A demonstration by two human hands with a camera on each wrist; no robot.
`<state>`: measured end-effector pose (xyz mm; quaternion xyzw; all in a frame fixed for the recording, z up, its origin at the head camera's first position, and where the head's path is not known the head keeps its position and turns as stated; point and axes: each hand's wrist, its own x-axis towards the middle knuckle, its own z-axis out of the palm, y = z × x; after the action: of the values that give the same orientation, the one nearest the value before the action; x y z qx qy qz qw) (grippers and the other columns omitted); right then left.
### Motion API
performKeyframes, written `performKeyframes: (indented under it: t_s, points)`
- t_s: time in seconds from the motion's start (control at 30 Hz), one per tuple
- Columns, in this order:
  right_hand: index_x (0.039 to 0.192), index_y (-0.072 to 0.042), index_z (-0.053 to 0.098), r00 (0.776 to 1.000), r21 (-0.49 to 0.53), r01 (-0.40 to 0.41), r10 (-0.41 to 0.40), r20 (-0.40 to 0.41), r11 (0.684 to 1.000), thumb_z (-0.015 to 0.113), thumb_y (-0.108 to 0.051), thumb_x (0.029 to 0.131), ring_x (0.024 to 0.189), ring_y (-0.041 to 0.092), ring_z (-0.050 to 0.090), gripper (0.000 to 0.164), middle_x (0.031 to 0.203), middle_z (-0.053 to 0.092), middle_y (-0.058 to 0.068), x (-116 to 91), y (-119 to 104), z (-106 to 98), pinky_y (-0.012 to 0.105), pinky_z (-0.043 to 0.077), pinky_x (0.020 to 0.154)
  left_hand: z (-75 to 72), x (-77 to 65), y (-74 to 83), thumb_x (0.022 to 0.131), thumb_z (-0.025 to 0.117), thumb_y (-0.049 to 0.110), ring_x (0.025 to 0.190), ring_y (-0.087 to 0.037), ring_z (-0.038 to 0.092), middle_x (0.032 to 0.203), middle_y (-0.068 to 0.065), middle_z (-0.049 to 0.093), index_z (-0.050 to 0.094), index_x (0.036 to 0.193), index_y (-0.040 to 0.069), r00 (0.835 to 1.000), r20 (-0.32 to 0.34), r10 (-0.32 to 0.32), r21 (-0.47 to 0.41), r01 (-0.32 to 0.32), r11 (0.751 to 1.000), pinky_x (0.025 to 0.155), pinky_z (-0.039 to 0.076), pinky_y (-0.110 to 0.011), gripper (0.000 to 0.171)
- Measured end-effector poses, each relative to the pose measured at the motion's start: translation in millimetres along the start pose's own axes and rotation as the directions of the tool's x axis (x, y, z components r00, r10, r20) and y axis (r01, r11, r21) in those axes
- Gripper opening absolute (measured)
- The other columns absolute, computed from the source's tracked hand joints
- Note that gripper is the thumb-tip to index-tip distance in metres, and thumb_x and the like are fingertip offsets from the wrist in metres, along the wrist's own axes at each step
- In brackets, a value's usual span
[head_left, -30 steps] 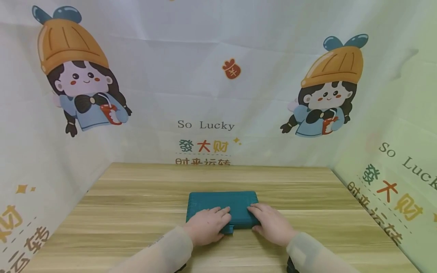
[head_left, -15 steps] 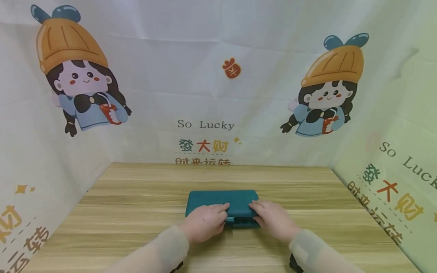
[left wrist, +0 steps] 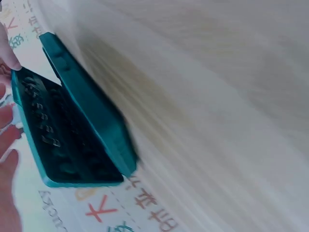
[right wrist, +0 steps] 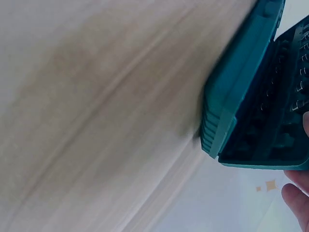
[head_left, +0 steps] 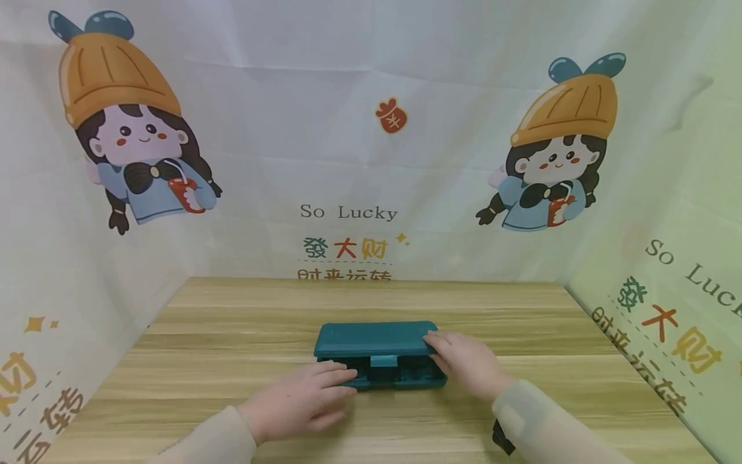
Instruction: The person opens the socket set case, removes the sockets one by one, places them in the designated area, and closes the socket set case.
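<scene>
A teal plastic case (head_left: 375, 338) lies on the wooden table, its hinged lid partly raised and a latch tab (head_left: 383, 361) at the middle of the lid's front edge. My right hand (head_left: 469, 361) grips the lid at its right end; in the right wrist view, its fingers (right wrist: 295, 199) show on either side of the rim. Apart from the lid, my left hand (head_left: 301, 396) is in front of the case's left side with fingers extended. Rows of small shiny metal pieces (left wrist: 44, 123) line the dark inside in the left wrist view; their kind is unclear.
The wood-grain table (head_left: 243, 322) extends around the case. Behind and at both sides hangs a pale printed cloth (head_left: 278, 142) with cartoon figures and lettering. A dark strap (head_left: 503, 438) shows under my right wrist.
The case's lid has lifted from closed to partly raised, uncovering the inside. My left hand has come off its front edge and moved left and nearer; my right hand stays at the right end.
</scene>
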<state>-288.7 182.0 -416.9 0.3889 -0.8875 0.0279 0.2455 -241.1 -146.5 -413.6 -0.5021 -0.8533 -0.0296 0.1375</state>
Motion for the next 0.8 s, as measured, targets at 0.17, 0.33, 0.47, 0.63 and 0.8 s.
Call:
performKeyframes:
  t_s: [0.17,0.33,0.47,0.63,0.8]
  points:
    - [0.120,0.000,0.064,1.000,0.025,-0.005,0.005,0.003,1.000,0.074,-0.012,0.085,0.094,0.023,0.068,0.038,0.110,0.069,0.013,3.4,4.7,-4.2,0.034,0.055,0.077,1.6,-21.6,-4.1,0.093,0.057,0.050,0.137,-0.030,0.036,0.151,-0.006,0.038,0.049,0.144,0.016,0.956,0.212,-0.203,-0.118,0.231,0.966,0.106,0.035,-0.047,0.061]
    - [0.118,0.000,0.065,1.000,0.035,0.009,-0.009,-0.008,0.999,0.074,-0.011,0.085,0.089,0.020,0.068,0.036,0.106,0.070,0.010,7.8,8.3,-5.5,0.033,0.055,0.074,11.6,-36.0,-9.4,0.091,0.049,0.064,0.141,-0.033,0.028,0.156,-0.008,0.029,0.040,0.148,0.013,0.908,0.303,-0.291,-0.145,0.345,0.927,0.109,0.029,-0.051,0.078]
    - [0.119,-0.001,0.064,1.000,0.067,-0.018,0.016,0.023,0.998,0.072,-0.011,0.087,0.087,0.020,0.068,0.035,0.104,0.070,0.009,12.9,10.5,-7.0,0.034,0.055,0.073,16.9,-42.5,-11.8,0.088,0.045,0.070,0.143,-0.032,0.023,0.158,-0.008,0.024,0.031,0.152,0.011,0.881,0.349,-0.319,-0.190,0.400,0.897,0.110,0.025,-0.052,0.088]
    - [0.123,-0.002,0.063,0.990,0.136,-0.103,0.088,0.114,0.985,0.067,-0.013,0.091,0.094,0.020,0.067,0.034,0.110,0.069,0.010,21.5,16.8,-11.6,0.035,0.054,0.078,17.9,-43.3,-12.2,0.088,0.044,0.071,0.144,-0.030,0.021,0.158,-0.008,0.023,0.027,0.153,0.011,0.869,0.369,-0.330,-0.210,0.424,0.881,0.110,0.025,-0.051,0.091]
    - [0.128,-0.001,0.061,0.956,0.303,-0.268,0.213,0.203,0.915,0.062,-0.016,0.095,0.107,0.026,0.063,0.036,0.121,0.064,0.013,29.1,23.6,-18.2,0.042,0.051,0.087,16.3,-40.2,-9.9,0.088,0.045,0.070,0.143,-0.029,0.025,0.156,-0.007,0.028,0.034,0.151,0.010,0.866,0.378,-0.327,-0.218,0.427,0.878,0.109,0.028,-0.049,0.088]
